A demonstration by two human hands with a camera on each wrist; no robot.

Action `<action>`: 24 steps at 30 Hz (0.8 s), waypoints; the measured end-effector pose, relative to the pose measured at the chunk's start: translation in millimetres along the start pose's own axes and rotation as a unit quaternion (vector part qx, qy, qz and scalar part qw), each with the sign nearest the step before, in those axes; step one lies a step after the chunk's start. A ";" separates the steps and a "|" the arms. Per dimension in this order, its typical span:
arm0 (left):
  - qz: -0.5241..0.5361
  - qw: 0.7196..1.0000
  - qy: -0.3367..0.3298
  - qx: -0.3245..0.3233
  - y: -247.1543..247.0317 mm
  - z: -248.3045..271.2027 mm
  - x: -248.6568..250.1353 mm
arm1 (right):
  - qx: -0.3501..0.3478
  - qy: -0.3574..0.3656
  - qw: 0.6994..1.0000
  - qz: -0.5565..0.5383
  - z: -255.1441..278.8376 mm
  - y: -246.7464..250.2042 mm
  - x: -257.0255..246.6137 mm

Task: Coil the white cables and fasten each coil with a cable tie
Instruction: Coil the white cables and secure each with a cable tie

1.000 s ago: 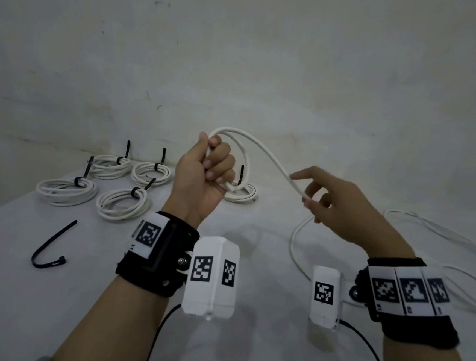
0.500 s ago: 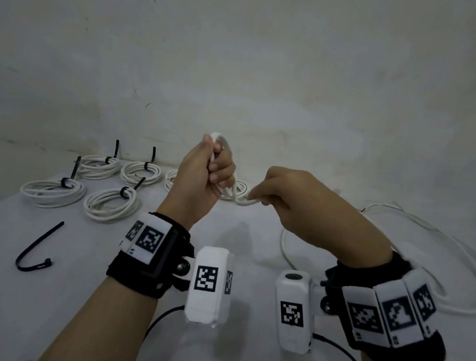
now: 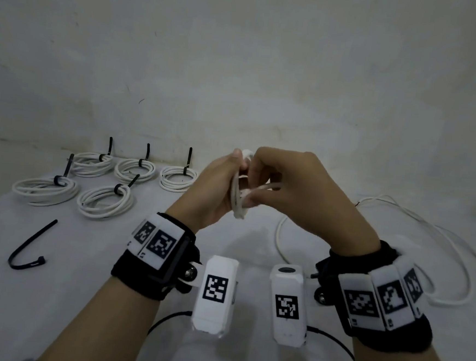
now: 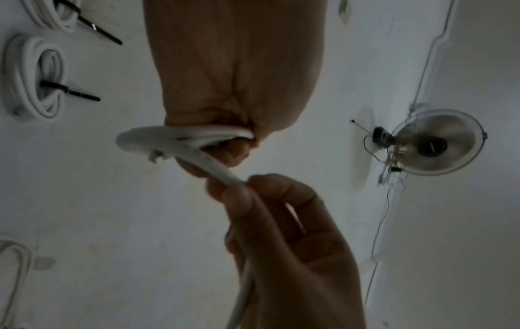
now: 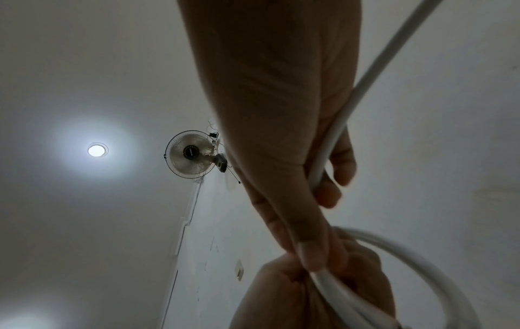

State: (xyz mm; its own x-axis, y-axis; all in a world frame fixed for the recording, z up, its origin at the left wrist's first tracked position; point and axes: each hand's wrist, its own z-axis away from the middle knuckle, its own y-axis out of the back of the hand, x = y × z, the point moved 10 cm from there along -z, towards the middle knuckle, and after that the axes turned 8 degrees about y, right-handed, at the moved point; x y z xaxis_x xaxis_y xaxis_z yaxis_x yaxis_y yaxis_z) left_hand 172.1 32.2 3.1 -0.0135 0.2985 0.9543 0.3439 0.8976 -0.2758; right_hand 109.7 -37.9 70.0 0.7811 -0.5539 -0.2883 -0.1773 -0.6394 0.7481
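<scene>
White cable (image 3: 240,194) loops are bunched in the left hand (image 3: 216,190) above the table (image 3: 85,296), fingers curled round them, while the right hand (image 3: 293,190) pinches the next stretch against the bundle; the slack trails to the right, five tied coils (image 3: 104,201) and a loose black tie (image 3: 28,246) lie to the left

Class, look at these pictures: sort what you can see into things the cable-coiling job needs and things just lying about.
Belongs to the job:
- white cable, held in the grip of the left hand and right hand
- loose black cable tie
- five tied coils

Just lying about:
- wall fan
- ceiling light
- table
</scene>
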 end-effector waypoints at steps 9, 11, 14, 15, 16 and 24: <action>0.031 0.994 0.076 -0.079 -19.2 4.6 -11.8 | 0.199 -0.042 0.979 0.011 16.2 57.2 48.3; 0.062 0.991 0.079 -0.093 -22.8 4.6 -11.5 | 0.217 -0.037 0.975 0.009 16.5 54.1 53.6; 0.112 0.987 0.074 -0.094 -23.7 3.9 -9.6 | 0.212 -0.015 0.976 0.040 11.0 38.7 53.7; 0.126 0.986 0.069 -0.086 -22.0 3.4 -8.2 | 0.212 -0.001 0.976 0.055 9.8 34.8 51.2; 0.139 0.985 0.063 -0.076 -20.4 2.9 -7.0 | 0.218 0.017 0.973 0.070 9.5 32.7 46.5; 0.126 0.991 0.034 -0.035 -17.8 3.4 -0.7 | 0.241 0.102 0.954 0.144 11.9 30.9 24.5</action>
State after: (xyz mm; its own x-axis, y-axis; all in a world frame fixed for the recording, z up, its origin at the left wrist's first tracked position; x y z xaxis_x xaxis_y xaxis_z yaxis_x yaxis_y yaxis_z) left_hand 162.8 17.1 7.0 0.1429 0.4853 0.8626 0.3921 0.7725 -0.4995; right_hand 116.3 -77.5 78.9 0.7501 -0.6596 0.0469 -0.6183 -0.6744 0.4036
